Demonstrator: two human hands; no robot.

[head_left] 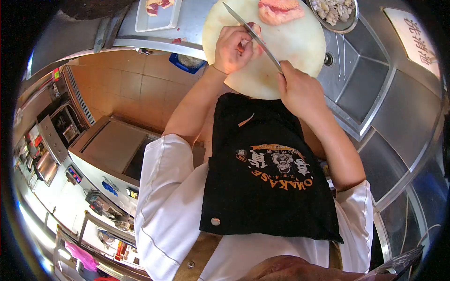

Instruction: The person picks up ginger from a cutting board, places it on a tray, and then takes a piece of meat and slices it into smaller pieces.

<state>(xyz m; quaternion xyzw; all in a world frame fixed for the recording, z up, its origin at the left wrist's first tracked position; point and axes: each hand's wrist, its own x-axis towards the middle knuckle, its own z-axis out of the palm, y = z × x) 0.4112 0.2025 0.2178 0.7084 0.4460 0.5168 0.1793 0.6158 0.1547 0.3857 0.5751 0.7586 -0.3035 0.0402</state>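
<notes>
My right hand point(300, 89) is wrapped round the handle of a long-bladed kitchen knife point(268, 52), its blade slanting up and to the left over the round white cutting board point(300, 51). On the left side of the board, my left hand point(233, 49) has its fingers curled round a piece of raw red meat point(254, 29), much of it hidden by the fingers and the blade. The blade passes right beside those fingertips and overlaps the meat in this view. A larger piece of raw meat with pale fat point(280, 11) lies at the board's far edge.
A white tray point(173, 25) with meat stands left of the board. At the upper right, a metal bowl point(349, 28) holds pale chopped pieces. Beyond the board's right edge is a steel sink point(363, 86) with thin metal tongs point(343, 58) in it. A blue container point(180, 65) sits below the counter edge.
</notes>
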